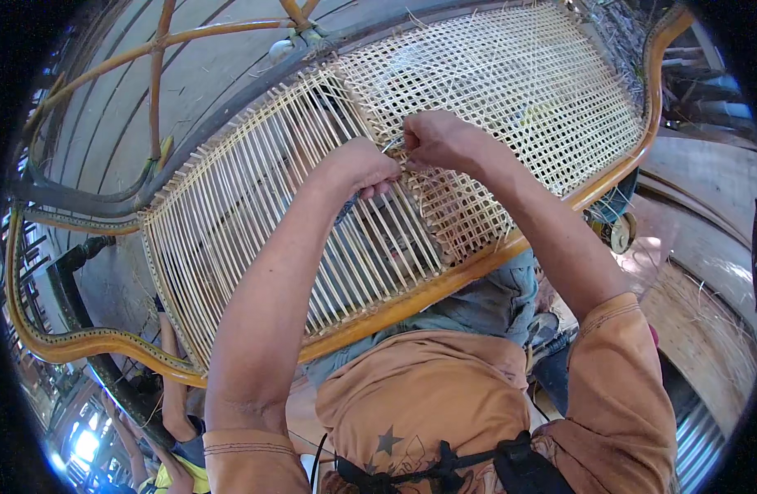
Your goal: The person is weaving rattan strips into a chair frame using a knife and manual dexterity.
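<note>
My left hand (364, 168) is closed in a fist above the cane seat, near the middle bar that divides it. Just to its right, my right hand (443, 142) is closed too, fingers pinched together over the same bar. A thin shiny piece (392, 143) shows between the hands; its kind is too small to tell. On the right, a woven cane panel (510, 90) has an open lattice. Parallel pale cane strands (230, 222) span the left section, running one way only. A curved, varnished rattan frame (420, 303) borders the seat. My fingertips hide the spot they work on.
Bent rattan poles (156, 90) of another frame stand at the far left. Loose fibre scraps (613, 41) lie beyond the far right corner. A dark post (78, 288) rises at the left, with another person's arm (177, 379) below. Corrugated metal (698, 436) is at lower right.
</note>
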A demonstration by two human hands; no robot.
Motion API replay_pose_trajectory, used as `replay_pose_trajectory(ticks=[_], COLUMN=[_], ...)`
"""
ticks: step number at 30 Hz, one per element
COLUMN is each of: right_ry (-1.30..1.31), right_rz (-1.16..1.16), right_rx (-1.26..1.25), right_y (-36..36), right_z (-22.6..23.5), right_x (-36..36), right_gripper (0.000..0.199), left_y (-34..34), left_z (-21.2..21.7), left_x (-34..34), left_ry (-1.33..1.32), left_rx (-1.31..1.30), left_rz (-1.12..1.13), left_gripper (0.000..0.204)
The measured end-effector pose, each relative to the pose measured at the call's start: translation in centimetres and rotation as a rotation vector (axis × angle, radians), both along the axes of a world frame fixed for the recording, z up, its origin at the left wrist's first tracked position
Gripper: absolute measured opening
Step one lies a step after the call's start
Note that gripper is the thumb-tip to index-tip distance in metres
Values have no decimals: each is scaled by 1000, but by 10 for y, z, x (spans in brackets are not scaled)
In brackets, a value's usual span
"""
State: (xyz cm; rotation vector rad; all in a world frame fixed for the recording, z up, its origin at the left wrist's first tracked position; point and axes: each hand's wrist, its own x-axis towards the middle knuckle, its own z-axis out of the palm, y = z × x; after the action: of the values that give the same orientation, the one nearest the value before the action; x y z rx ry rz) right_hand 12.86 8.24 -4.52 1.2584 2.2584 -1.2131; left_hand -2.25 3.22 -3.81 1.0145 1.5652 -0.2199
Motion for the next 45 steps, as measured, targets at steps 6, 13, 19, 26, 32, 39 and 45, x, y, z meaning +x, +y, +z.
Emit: replay_pose_trajectory(ticks=[6,13,19,26,32,39,45], right_ry=[-141,-236,19,527,2,-217,-145], right_rz=[93,209,-14,-1141,-1251,-1257,-1129], right_rx=[69,101,-170,153,478,390,411], right_y=[2,-1,13,-63,-205,-311,-331], right_z=[6,23,11,72,31,-16,12], right_x=[-16,-36,2,195,337,349,301], right_gripper=[25,14,23,18,21,16,16], left_y=[-3,-2,5,5,7,5,5], left_z=[-6,-3,-7,-14,-5,0,-5], left_x=[-7,-8,0,-3,4,6,5], left_ry=[-102,-30,-129,-205,-141,-75,-48], left_rx=[22,50,-48,7,-97,-47,-41], left_rz=[31,-63,66,-16,157,131,180], left_gripper=[20,21,22,25,21,21,17])
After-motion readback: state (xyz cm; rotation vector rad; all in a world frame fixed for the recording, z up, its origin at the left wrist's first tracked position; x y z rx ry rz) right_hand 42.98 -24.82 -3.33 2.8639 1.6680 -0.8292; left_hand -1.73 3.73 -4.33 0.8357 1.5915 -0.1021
